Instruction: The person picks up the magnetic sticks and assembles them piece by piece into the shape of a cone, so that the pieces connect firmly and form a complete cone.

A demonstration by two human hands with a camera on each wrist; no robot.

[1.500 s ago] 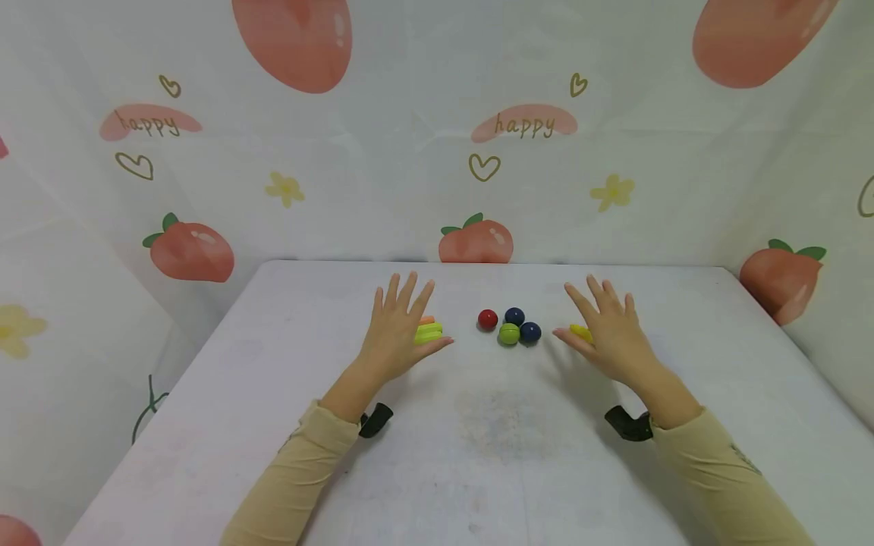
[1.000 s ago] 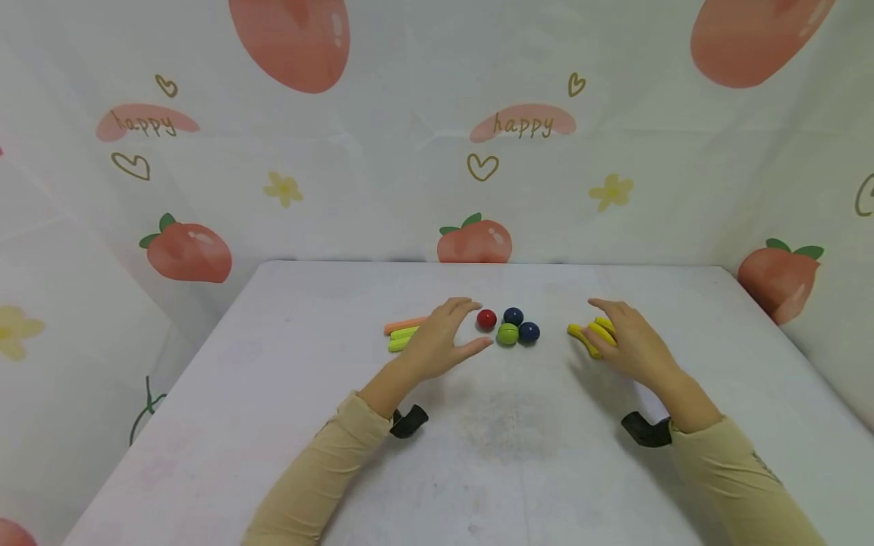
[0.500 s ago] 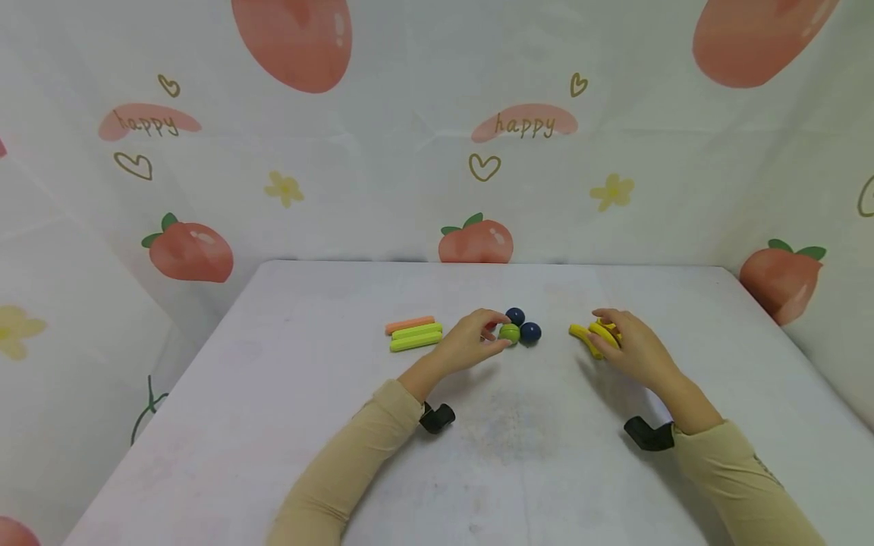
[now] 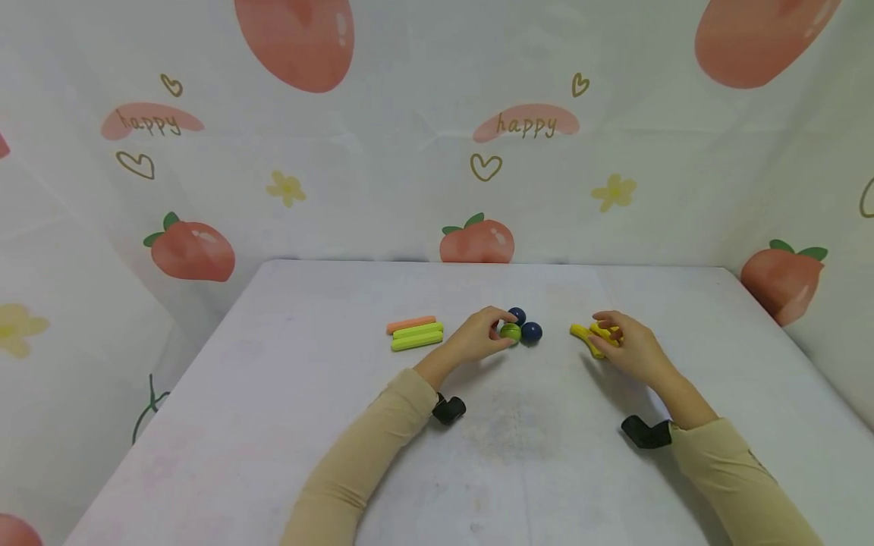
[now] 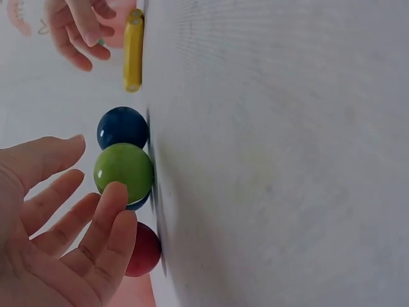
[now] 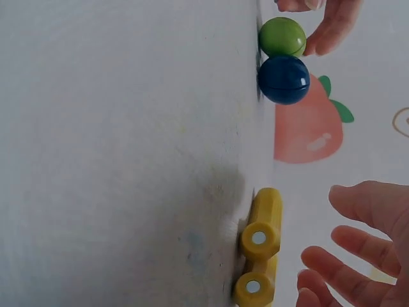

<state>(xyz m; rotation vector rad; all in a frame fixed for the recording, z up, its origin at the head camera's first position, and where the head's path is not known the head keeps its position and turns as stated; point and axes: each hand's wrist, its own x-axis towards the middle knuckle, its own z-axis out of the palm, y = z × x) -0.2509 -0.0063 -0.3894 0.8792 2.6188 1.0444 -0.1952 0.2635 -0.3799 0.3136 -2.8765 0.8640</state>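
Note:
My left hand (image 4: pixel 474 337) reaches in with bent, spread fingers around a green ball (image 4: pixel 510 333). In the left wrist view its thumb stands apart from the green ball (image 5: pixel 124 167), while one fingertip overlaps it; contact cannot be told. Two dark blue balls (image 4: pixel 532 332) sit just beyond. A red ball (image 5: pixel 147 251) shows behind the fingers in the left wrist view and is hidden in the head view. Loosely curved, my right hand (image 4: pixel 640 350) hovers by yellow rods (image 4: pixel 584 340). The right wrist view shows a gap between its fingers and the rods (image 6: pixel 269 211), which have silvery round ends.
Left of the balls, two yellow-green rods (image 4: pixel 417 341) and an orange rod (image 4: pixel 411 324) lie side by side on the white table (image 4: pixel 505 470). A printed cloth (image 4: pixel 382 167) hangs behind the table's far edge. Black wrist mounts (image 4: pixel 449 410) stick out beneath both wrists.
My left hand has moved right, from over the green and orange rods to the green ball, its fingers bending. My right hand has lowered toward the yellow rods, fingers less spread. The balls stay put.

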